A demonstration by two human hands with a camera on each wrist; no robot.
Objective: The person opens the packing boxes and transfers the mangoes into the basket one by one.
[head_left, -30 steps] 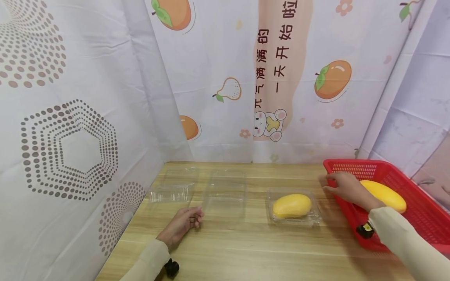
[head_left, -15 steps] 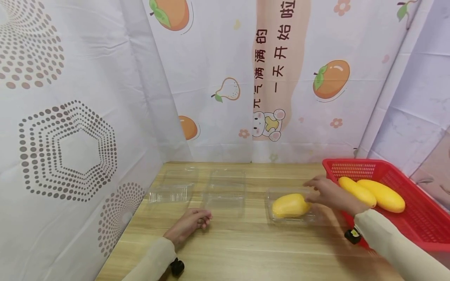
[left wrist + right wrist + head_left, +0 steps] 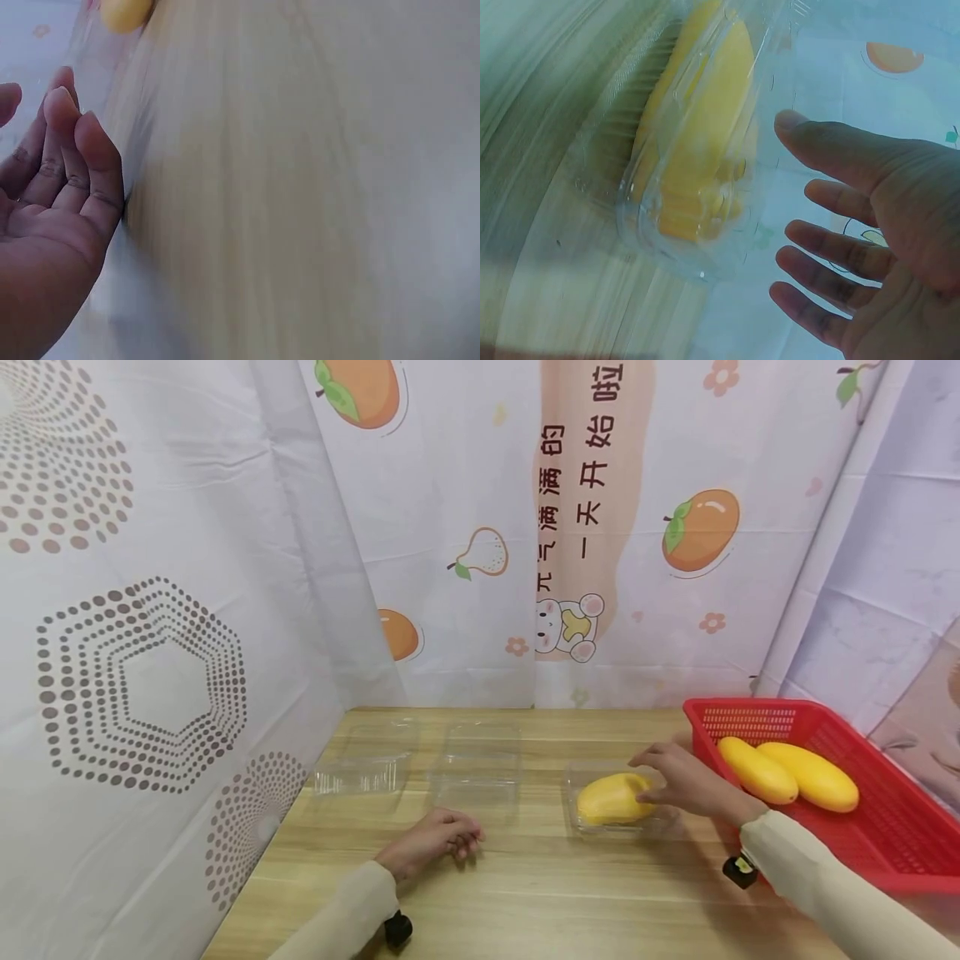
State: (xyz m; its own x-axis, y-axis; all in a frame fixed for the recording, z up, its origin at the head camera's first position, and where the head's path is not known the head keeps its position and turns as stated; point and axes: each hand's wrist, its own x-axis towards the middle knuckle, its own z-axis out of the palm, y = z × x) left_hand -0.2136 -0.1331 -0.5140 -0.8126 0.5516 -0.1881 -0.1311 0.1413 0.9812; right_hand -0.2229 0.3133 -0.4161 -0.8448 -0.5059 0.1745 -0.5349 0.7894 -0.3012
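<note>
A long yellow fruit (image 3: 617, 798), mango-like in shape, lies in a transparent plastic box (image 3: 583, 827) right of the table's middle. My right hand (image 3: 678, 781) hovers at the box's right end, overlapping the fruit in the head view. Thumb and fingers are spread with nothing between them; in the right wrist view they stand beside the box (image 3: 641, 236), apart from its wall. My left hand (image 3: 437, 842) is held low over the table left of the box. Its fingers are loosely bent and hold nothing, as the left wrist view of the hand (image 3: 60, 195) confirms.
Two more transparent plastic boxes, a left one (image 3: 358, 778) and a middle one (image 3: 477, 768), stand with lids raised toward the back left. A red basket (image 3: 888, 852) with two yellow fruits (image 3: 813, 777) is at the right. Printed curtains (image 3: 450, 677) border the table.
My right hand has moved left from the red basket's rim to the box with the fruit, uncovering a second fruit in the basket. My left hand has drifted right.
</note>
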